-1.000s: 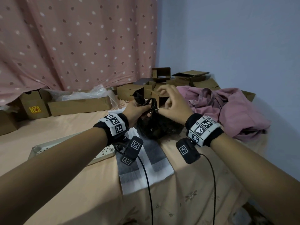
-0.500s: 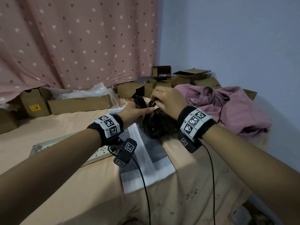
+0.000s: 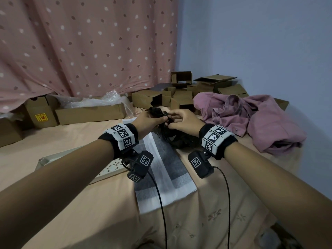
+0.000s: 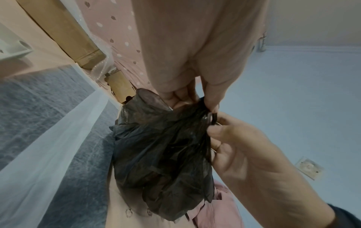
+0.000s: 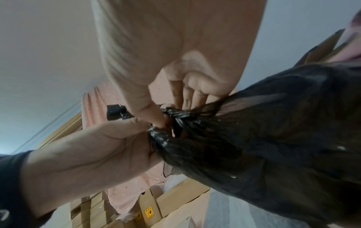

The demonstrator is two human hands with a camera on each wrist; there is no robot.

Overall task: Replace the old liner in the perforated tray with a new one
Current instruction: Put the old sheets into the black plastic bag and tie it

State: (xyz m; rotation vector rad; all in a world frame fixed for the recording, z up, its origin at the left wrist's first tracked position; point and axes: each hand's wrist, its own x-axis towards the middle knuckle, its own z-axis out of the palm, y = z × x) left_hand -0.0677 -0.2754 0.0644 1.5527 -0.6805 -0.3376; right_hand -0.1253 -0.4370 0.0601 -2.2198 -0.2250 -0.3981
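Note:
A black plastic bag (image 3: 177,139) sits on the bed between my hands, its top gathered. My left hand (image 3: 152,120) pinches one twisted end of the black plastic bag (image 4: 164,154), and my right hand (image 3: 181,119) pinches the other end at the knot (image 5: 171,117). A grey and white liner sheet (image 3: 165,169) lies flat on the bedsheet under my wrists. The white perforated tray (image 3: 111,168) lies left of the sheet, partly hidden by my left forearm.
Cardboard boxes (image 3: 89,112) and bubble wrap (image 3: 100,100) line the back by the dotted pink curtain (image 3: 86,44). A crumpled pink garment (image 3: 251,119) lies at the right beside the blue wall. Wrist camera cables (image 3: 161,212) trail toward the bed's near edge.
Both hands have shifted slightly and drawn together over the bag's top, working its gathered ends. The sheet and tray have not moved.

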